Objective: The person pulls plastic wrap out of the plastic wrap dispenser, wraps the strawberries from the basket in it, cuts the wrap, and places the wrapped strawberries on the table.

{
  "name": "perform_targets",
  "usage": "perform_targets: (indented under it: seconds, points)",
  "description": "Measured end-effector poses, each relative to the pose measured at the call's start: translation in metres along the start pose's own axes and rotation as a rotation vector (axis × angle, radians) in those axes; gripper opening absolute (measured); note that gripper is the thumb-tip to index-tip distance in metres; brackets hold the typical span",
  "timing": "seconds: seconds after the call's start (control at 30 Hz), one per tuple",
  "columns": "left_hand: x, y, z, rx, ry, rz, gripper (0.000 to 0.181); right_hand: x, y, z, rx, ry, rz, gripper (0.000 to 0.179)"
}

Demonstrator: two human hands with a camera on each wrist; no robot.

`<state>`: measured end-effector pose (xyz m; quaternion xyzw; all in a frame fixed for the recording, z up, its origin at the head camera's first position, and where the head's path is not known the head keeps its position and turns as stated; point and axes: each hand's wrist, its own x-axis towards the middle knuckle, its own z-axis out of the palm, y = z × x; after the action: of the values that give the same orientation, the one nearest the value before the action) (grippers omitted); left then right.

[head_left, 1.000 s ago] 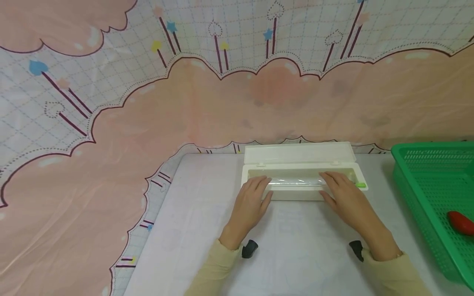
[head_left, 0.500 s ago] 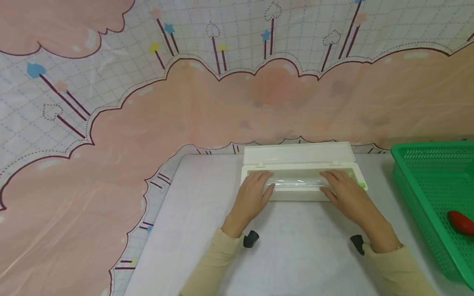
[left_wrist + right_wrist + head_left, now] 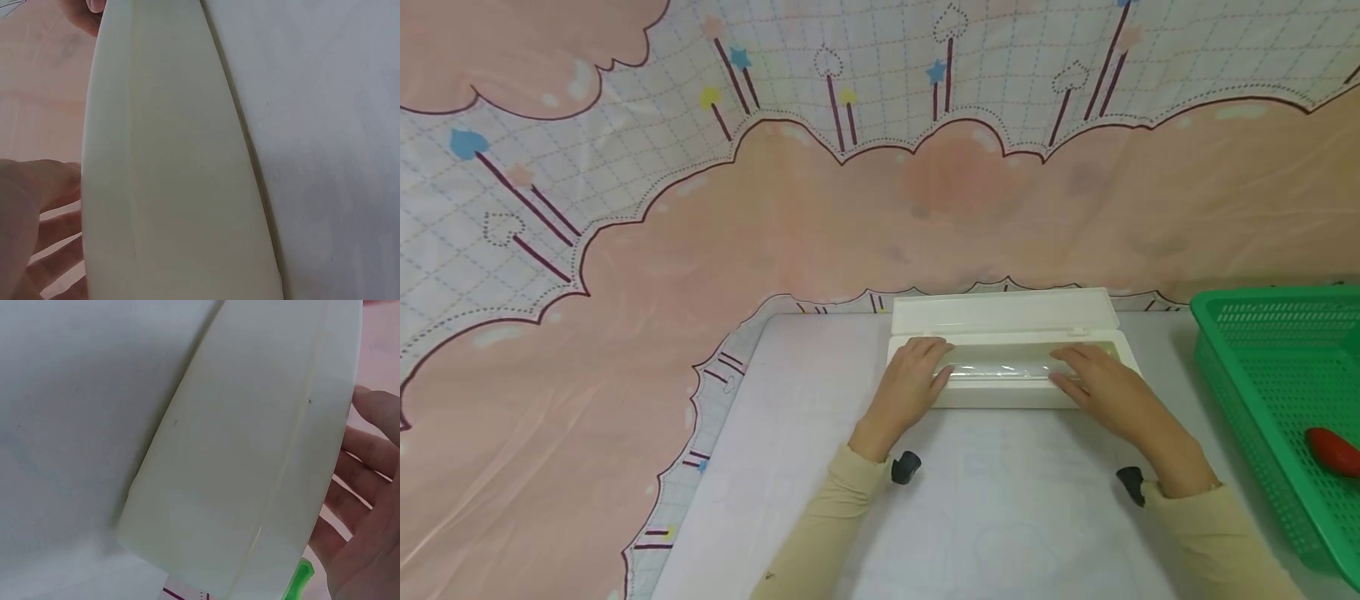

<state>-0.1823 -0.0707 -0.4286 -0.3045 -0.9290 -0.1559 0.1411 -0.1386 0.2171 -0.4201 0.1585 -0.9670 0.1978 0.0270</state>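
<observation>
A long white box (image 3: pixel 1011 397) stands near the back of the table with its lid (image 3: pixel 1000 313) tipped back. Inside lies a clear, shiny roll that looks like plastic wrap (image 3: pixel 1000 369). My left hand (image 3: pixel 912 385) is over the box's left part, thumb and fingers spread apart and loosely bent. Over the right part, my right hand (image 3: pixel 1108 390) mirrors it, fingertips above the roll's right end. Both wrist views show the fingers beyond the box's upper front edge. A green piece (image 3: pixel 301 575) shows at the box's right end in the right wrist view; the right hand hides it in the head view.
On the right stands a green plastic basket (image 3: pixel 1247 454) with a red rounded object (image 3: pixel 1333 452) in it. A patterned cloth (image 3: pixel 925 225) hangs behind the white table (image 3: pixel 1000 500). Black wrist-camera pieces (image 3: pixel 906 467) sit by both wrists.
Both hands have shifted slightly farther back over the box. The right hand has moved a little right and now covers the green piece. The box and basket stay put.
</observation>
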Motion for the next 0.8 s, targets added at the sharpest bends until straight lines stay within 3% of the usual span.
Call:
perform_targets:
  seconds: [0.33,0.6,0.8]
  points:
    - [0.008,-0.008,0.006,0.006,-0.02,0.018,0.028,0.005,0.004,-0.005,0.052,-0.069,0.01,0.033]
    - [0.016,-0.012,0.008,0.003,0.035,0.068,0.023,0.01,0.009,-0.005,0.116,-0.101,0.005,0.023]
    - [0.021,-0.012,0.01,0.01,-0.006,0.092,0.023,0.012,0.013,-0.003,0.126,-0.107,0.002,0.021]
